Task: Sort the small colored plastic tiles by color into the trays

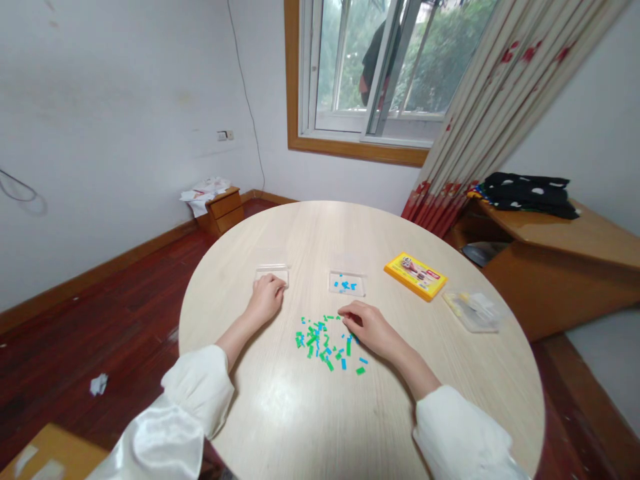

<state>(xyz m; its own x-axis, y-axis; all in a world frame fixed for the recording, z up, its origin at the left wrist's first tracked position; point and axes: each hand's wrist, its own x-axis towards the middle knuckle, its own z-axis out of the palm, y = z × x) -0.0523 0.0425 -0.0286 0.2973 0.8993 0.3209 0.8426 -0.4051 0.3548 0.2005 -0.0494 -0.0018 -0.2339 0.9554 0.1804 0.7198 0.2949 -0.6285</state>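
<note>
On the round table, a loose pile of green and blue pieces lies between my hands. My left hand rests at the near edge of a clear box, its fingers curled; whatever they hold is hidden. My right hand hovers at the pile's upper right, thumb and fingertips close together near a green piece; anything between them is too small to make out. Beyond the pile stands a second clear box with several blue pieces in it.
A yellow box and a clear case with things inside lie at the right of the table. A wooden cabinet with dark cloth stands behind on the right; a small drawer unit stands at the far left.
</note>
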